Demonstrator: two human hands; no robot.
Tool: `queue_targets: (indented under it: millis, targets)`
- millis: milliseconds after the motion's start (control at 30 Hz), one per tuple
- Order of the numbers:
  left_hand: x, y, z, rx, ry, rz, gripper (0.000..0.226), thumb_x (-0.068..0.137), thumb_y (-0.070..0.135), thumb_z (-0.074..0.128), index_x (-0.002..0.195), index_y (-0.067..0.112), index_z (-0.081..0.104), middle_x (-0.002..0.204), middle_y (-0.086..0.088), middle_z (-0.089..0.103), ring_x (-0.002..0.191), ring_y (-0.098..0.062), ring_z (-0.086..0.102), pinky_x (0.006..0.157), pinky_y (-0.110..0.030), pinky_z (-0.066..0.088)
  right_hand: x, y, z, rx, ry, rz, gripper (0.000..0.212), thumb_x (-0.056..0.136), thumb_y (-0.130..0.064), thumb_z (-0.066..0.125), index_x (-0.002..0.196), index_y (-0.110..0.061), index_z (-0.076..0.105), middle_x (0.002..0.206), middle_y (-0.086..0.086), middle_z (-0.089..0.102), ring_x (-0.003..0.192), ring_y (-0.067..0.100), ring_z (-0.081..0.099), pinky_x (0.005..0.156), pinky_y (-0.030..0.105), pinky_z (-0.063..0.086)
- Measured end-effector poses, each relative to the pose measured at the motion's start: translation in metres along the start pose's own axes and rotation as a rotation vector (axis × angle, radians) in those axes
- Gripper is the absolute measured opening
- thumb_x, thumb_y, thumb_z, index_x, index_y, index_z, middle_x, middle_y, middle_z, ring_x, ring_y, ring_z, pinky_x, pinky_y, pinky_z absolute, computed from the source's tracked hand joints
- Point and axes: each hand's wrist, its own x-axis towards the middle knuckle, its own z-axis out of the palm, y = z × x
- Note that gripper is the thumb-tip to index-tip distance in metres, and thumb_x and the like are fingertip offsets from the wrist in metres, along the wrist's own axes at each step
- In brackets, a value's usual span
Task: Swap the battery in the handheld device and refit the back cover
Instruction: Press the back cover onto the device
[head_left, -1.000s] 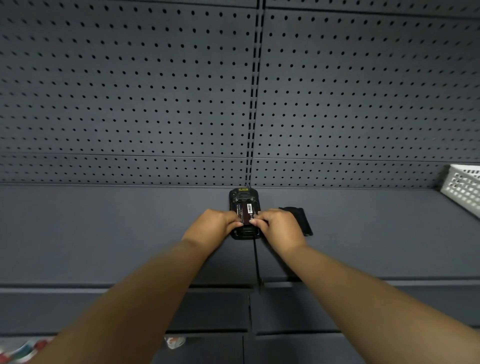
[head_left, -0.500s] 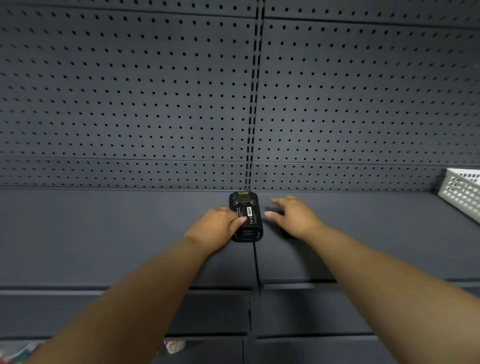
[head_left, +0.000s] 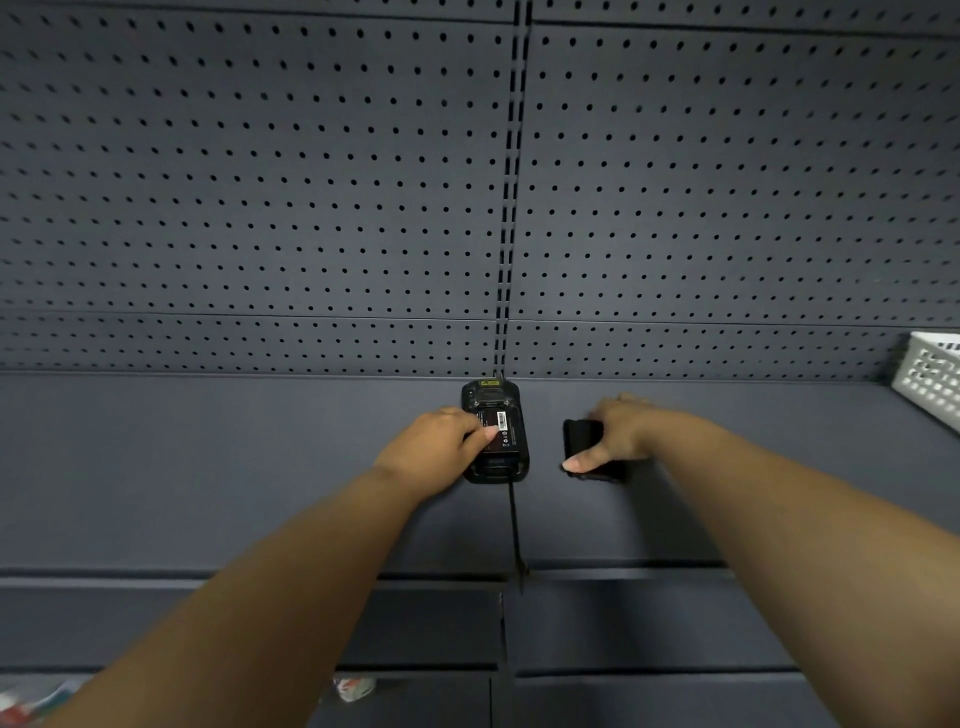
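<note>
The black handheld device (head_left: 496, 397) lies face down on the dark grey shelf (head_left: 208, 467), its back open. A black battery (head_left: 505, 427) with a white barcode label sits in the compartment. My left hand (head_left: 434, 452) rests against the device's left side, thumb pressed on the battery. To the right, the black back cover (head_left: 582, 434) lies on the shelf, partly hidden under my right hand (head_left: 615, 434), whose fingers and thumb close around its edges.
A dark pegboard wall (head_left: 311, 182) rises right behind the device. A white perforated basket (head_left: 930, 374) stands at the far right of the shelf. Lower shelves (head_left: 415, 623) step down toward me, with colourful packages (head_left: 353, 688) at the bottom left.
My right hand left the battery, moved right across the shelf and closed on the back cover. My left hand stayed on the device, thumb still on the battery.
</note>
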Motion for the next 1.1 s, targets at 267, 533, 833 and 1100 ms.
queue_targets:
  millis: [267, 533, 833, 1100]
  targets:
    - [-0.005, -0.004, 0.003, -0.052, 0.012, -0.012, 0.036, 0.096, 0.036, 0.045, 0.122, 0.015, 0.057, 0.126, -0.008, 0.059, 0.114, -0.021, 0.054, 0.097, -0.031, 0.043, 0.003, -0.005, -0.021, 0.758, 0.183, -0.099, 0.021, 0.088, -0.006, 0.063, 0.108, -0.001, 0.062, 0.102, 0.013, 0.060, 0.097, 0.023, 0.055, 0.100, 0.039, 0.044]
    - [-0.011, -0.007, 0.002, -0.191, -0.033, -0.063, 0.068, 0.089, 0.038, 0.057, 0.146, 0.018, 0.027, 0.146, -0.007, 0.044, 0.134, -0.018, 0.043, 0.114, -0.031, 0.033, 0.021, -0.051, -0.019, 1.371, 0.403, -0.046, 0.020, 0.088, -0.003, 0.061, 0.107, 0.003, 0.064, 0.098, 0.014, 0.063, 0.096, 0.026, 0.060, 0.102, 0.043, 0.048]
    - [-0.012, -0.012, 0.001, -0.307, -0.091, -0.056, 0.098, 0.077, 0.029, 0.074, 0.150, 0.027, 0.009, 0.152, -0.006, 0.032, 0.137, -0.017, 0.040, 0.111, -0.026, 0.031, 0.028, -0.087, 0.007, 1.435, 0.433, -0.052, 0.019, 0.090, -0.003, 0.059, 0.106, 0.005, 0.065, 0.075, 0.003, 0.061, 0.072, 0.017, 0.057, 0.062, 0.019, 0.045]
    - [-0.010, -0.013, 0.001, -0.092, -0.043, 0.021, 0.092, 0.078, 0.039, 0.071, 0.150, 0.019, 0.016, 0.149, -0.001, 0.030, 0.138, -0.016, 0.031, 0.113, -0.027, 0.027, 0.026, -0.082, 0.012, 1.306, 0.357, -0.158, 0.019, 0.088, -0.003, 0.061, 0.105, 0.003, 0.066, 0.086, 0.006, 0.063, 0.090, 0.020, 0.058, 0.088, 0.028, 0.046]
